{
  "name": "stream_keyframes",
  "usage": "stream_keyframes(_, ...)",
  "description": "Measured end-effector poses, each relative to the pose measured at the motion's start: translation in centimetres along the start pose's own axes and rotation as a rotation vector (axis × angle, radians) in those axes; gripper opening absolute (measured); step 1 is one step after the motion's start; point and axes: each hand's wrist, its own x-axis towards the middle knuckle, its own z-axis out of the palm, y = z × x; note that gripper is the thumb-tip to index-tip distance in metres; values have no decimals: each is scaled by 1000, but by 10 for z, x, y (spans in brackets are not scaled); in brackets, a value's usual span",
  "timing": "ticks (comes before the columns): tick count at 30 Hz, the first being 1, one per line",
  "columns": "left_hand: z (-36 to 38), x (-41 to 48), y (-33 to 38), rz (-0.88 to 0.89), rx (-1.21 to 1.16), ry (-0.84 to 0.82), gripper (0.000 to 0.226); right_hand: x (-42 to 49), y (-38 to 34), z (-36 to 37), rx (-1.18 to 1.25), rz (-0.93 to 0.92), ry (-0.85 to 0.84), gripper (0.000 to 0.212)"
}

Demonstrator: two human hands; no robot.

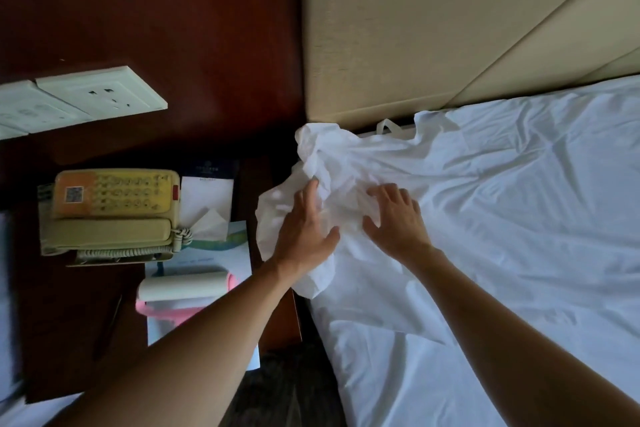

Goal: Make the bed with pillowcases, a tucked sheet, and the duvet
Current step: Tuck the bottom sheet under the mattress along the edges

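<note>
The white sheet (519, 218) lies loose and creased over the bed, and its corner (322, 156) is bunched into a crumpled heap at the bed's near-left corner, just below the beige padded headboard (415, 28). Both of the person's 2 hands are on that heap. The left hand (308, 232) lies on the side of the bunch that hangs past the bed edge, its grip wide, fingers nearly straight and thumb spread out. The right hand (398, 218) rests palm down just beside it on the flatter cloth, its grip also wide, thumb held well out and fingertips bent down into the fabric. A small white loop (389, 126) shows in the dark gap between sheet and headboard. Left of the bed stands a dark wooden desk (69, 322) carrying a yellow telephone (114, 208), a white notepad (207, 198) and a lint roller (183, 284) with a pink handle; 2 wall plates (100, 90) sit on the dark panel above
</note>
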Motion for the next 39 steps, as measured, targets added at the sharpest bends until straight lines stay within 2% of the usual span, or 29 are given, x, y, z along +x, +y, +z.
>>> stream_keyframes(3,16,-11,-8,42,332,-174,111,-21,10,16,-76,32,16,60)
stream_keyframes(4,21,-15,-9,27,430,-224,107,-26,12,20,-106,52,26,55)
stream_keyframes(6,26,-19,-11,52,591,-219,82,-30,13,24,-163,89,49,36)
stream_keyframes(8,26,-20,-11,68,604,-162,62,-30,15,24,-198,100,64,23)
stream_keyframes(10,25,-15,-7,27,570,-150,58,-28,18,20,-176,57,77,20)
stream_keyframes(12,21,-9,-1,3,605,-157,54,-26,18,9,-82,23,94,18)
stream_keyframes(16,8,3,2,63,649,-201,38,-14,14,-15,58,59,132,15)
stream_keyframes(20,-7,13,6,5,608,-94,26,5,3,-45,307,65,128,9)
stream_keyframes(24,-17,29,16,-67,449,19,27,24,-14,-65,523,60,55,16)
stream_keyframes(29,-13,39,18,-131,491,-81,48,50,-29,-73,671,89,62,21)
stream_keyframes(33,-9,36,7,-198,308,-46,65,55,-32,-54,555,58,-7,15)
stream_keyframes(36,-9,36,-7,-154,232,-31,77,54,-38,-42,476,26,-65,28)
stream_keyframes(39,-10,45,-22,-68,248,12,78,63,-46,-34,367,-4,-50,42)
